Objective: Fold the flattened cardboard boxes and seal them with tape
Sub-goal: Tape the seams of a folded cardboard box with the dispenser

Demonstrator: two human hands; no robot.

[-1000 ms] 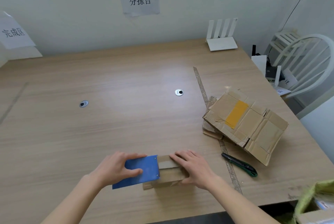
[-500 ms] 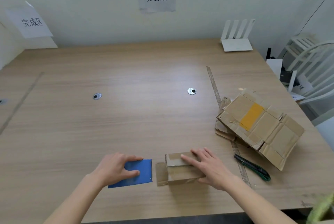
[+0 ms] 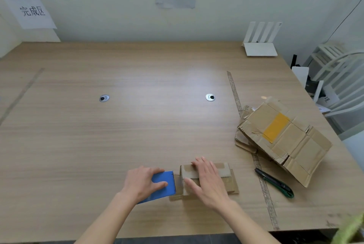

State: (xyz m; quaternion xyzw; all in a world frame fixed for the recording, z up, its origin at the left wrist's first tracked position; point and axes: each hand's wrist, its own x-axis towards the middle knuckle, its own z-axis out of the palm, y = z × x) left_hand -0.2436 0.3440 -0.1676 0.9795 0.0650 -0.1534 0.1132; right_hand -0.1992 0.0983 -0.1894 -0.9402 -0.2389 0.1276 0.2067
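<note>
Starting at the left, the left hand (image 3: 144, 182) grips a flat blue card (image 3: 162, 185), fingers curled over its top and thumb along the near side, holding it on the bench (image 3: 137, 125) with its right edge just beside the small cardboard box (image 3: 226, 180). That box sits near the front edge, folded up into shape with pale tape visible across its top. The right hand (image 3: 206, 181) lies on it with fingers straight and spread, pressing down rather than gripping. My judgement is that this one box is formed and at least partly taped, and that the card is for smoothing the tape; how well the seal holds cannot be told. Further right a dark green utility knife (image 3: 275, 184) lies beside a worn strip running across the bench. Beyond it rests a stack of flattened cardboard boxes (image 3: 291, 141), the top one bearing a yellow patch; these look untouched, so most of the folding and sealing seems left to do
</note>
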